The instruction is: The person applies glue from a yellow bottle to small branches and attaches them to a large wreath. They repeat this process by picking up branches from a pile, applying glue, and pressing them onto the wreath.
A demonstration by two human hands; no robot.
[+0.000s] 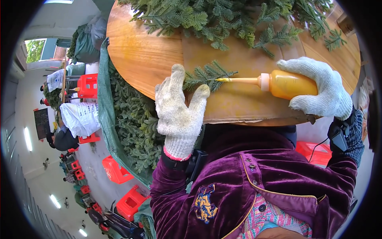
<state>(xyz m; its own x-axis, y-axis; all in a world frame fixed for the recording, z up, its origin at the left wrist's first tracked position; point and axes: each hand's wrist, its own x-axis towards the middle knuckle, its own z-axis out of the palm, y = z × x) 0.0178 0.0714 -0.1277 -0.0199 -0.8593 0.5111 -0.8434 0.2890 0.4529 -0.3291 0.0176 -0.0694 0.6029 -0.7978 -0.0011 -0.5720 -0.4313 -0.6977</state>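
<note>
1. Left hand (179,113), in a white knit glove, pinching a small green fir sprig (207,75) between thumb and fingers, pressing it down on the brown cardboard sheet (238,103) near the front edge of the round wooden worktop (135,55).
2. Right hand (318,89), gloved alike, closed around a yellow squeeze bottle (288,84) lying sideways, its long thin nozzle (238,80) touching the sprig's stem end.
3. Sprig: probably very light, springy and soft-needled, likely to shift or flip if released; best held by the stem or pinned flat close to the nozzle tip.
4. Bottle: soft-walled and yielding under pressure, probably moderately light; best gripped round the body, as now, with the squeeze kept gentle. Contents likely sticky, so possibly slippery on the glove.
5. Heap of fir branches (223,20) across the far side of the worktop, well apart from the held sprig.
6. More greenery in a green sack (104,103) to the left; red plastic stools (115,169) on the floor below.
</note>
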